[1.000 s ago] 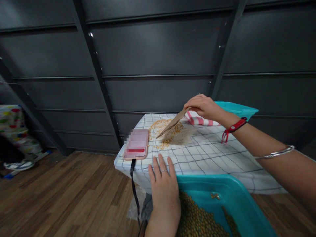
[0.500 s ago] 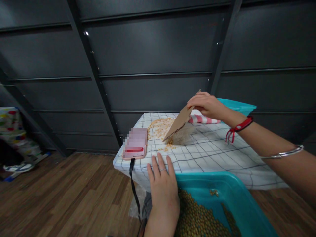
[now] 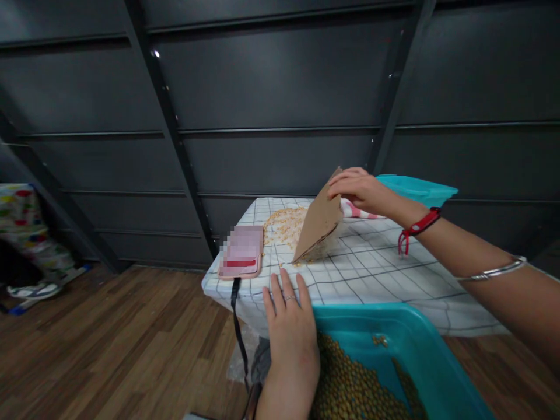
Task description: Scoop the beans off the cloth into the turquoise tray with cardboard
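Note:
My right hand is closed on the top edge of a brown cardboard piece. The cardboard stands tilted with its lower edge on the checked tablecloth. A pile of yellow grains lies just left of it, with a few loose grains at its foot. My left hand lies flat, fingers stretched out, on the near table edge, against the rim of a teal tub holding greenish-brown beans. A ring shows on one finger.
A pink phone lies at the table's left edge with a black strap hanging down. A red-and-white striped cloth and a second teal tub sit at the back. Dark metal wall behind, wooden floor to the left.
My right hand has pulled the cardboard toward me and tipped it more upright, dragging grains along the cloth. My left hand has stayed in place.

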Available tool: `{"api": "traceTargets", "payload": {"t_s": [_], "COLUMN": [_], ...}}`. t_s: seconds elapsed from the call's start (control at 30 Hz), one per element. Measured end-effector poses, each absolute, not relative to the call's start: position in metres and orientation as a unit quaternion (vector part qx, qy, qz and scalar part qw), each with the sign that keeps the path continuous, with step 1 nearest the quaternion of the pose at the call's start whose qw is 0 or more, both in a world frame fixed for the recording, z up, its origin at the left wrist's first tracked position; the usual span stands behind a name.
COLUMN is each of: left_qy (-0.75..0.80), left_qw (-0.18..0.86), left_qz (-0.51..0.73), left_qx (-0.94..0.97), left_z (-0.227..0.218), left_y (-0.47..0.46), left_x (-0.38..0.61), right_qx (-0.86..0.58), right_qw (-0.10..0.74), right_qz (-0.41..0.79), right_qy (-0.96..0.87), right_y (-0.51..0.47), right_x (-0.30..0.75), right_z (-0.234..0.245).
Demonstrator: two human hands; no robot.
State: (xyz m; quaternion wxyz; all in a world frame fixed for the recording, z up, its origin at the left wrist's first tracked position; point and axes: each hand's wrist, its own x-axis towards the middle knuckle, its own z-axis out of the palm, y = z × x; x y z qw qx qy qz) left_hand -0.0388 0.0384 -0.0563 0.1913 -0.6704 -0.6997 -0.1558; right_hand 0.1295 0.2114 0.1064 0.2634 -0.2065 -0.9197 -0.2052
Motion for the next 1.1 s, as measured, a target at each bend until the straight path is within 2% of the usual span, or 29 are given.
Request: {"api": "traceTargets", "payload": {"t_s": [0.23, 0.53, 0.73, 1.1], "left_qy": [-0.696, -0.693, -0.696, -0.693], "left_qw": [0.195, 0.208, 0.197, 0.190], "left_qz": [-0.157, -0.160, -0.158, -0.147], "left_qx": [-0.673, -0.671, -0.673, -0.679], "left_z": [-0.056, -0.056, -0.056, -0.050], "left_y": [0.038, 0.038, 0.037, 0.036], "left_x": [-0.038, -0.037, -0.039, -0.040], "right_qx": [-0.240, -0.195, -0.211, -0.196], "right_qw": [0.295, 0.272, 0.293, 0.291], "right_qz": [-0.227, -0.213, -0.218, -0.199], "right_qy": [-0.897, -0.918, -0.907, -0.915], "right_y": [0.212, 0.213, 0.212, 0.215], "right_x": [0.133, 0.104, 0.124, 0.085], "right_z": [0.108, 0.098, 0.105, 0.089]}}
